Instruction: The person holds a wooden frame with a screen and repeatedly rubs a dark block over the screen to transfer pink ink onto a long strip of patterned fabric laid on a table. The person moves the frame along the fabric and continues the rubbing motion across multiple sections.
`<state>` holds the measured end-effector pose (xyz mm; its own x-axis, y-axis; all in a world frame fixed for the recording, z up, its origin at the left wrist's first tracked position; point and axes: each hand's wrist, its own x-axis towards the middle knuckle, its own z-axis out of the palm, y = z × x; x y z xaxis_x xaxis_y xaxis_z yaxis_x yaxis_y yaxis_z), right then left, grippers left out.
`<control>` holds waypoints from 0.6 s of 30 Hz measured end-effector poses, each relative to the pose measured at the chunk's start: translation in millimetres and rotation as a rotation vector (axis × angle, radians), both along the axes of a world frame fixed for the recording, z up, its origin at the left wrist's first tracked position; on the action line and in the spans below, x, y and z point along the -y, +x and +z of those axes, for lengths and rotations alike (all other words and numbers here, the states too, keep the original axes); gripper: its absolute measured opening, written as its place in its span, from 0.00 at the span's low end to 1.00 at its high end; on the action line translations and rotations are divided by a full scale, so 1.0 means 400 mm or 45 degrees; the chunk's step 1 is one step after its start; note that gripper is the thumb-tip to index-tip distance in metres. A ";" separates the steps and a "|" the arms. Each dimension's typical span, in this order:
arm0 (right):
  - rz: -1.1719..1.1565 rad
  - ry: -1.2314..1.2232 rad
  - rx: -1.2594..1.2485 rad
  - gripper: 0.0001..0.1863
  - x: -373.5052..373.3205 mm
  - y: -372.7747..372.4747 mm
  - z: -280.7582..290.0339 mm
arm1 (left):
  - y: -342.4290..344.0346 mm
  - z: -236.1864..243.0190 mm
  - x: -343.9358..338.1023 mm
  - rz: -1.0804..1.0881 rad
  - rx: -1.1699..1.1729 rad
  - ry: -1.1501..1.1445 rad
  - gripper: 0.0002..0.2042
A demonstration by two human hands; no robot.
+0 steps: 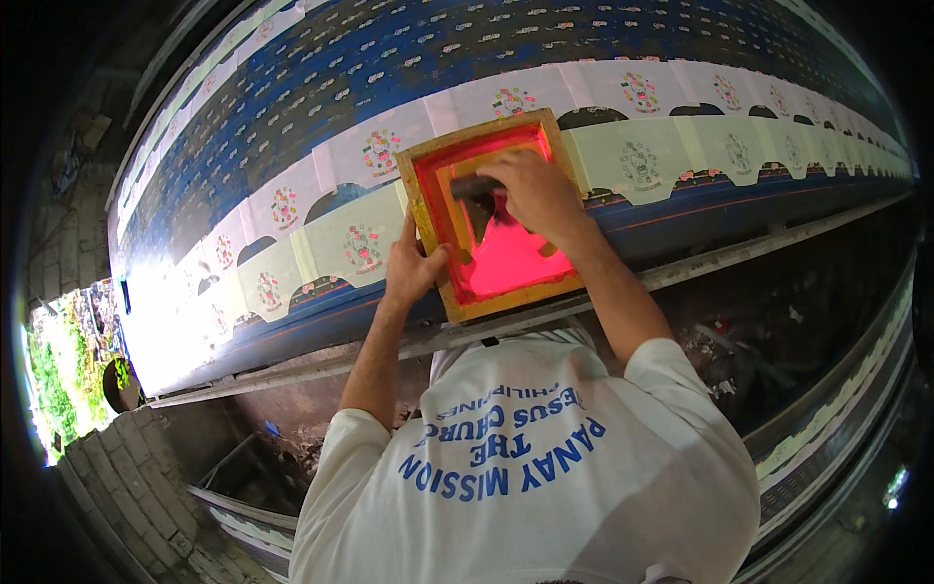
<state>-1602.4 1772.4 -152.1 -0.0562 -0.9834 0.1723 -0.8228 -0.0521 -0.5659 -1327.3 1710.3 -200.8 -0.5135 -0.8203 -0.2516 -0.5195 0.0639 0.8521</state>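
1. Holding the left bar of a wooden screen-printing frame (520, 300) in the left hand (413, 272), thumb over the bar, fingers along its outer side.
2. Gripping the dark handle of a squeegee (477, 187) in the right hand (540, 197), fingers curled around it, inside the frame.
3. Coated within the frame with bright pink ink (518, 261), broadest toward the near bar; smeared red along the inner walls.
4. Set askew just beside the near edge of a long blue printing table (662, 219), overlapping two rows of pale fabric pieces (637, 146).
5. Lined up along the table's near edge, left and right of the frame; printed in several colours in the far row, more sparsely in the near one.
6. Dotted with small pale marks toward the table's far edge.
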 end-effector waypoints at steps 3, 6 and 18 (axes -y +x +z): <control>-0.011 0.140 -0.047 0.23 0.037 -0.010 0.004 | -0.018 0.033 0.004 -0.030 0.140 0.058 0.50; 0.019 0.105 0.016 0.24 -0.031 0.023 0.006 | 0.004 0.018 0.000 -0.045 0.166 -0.032 0.50; 0.140 0.200 0.108 0.19 -0.126 0.019 0.019 | -0.008 0.040 0.006 -0.127 0.235 -0.099 0.54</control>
<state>-1595.0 1822.6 -144.3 0.0448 -0.9989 0.0159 -0.7663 -0.0446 -0.6410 -1330.6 1708.0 -185.0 -0.5442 -0.7884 -0.2869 -0.6542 0.1846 0.7334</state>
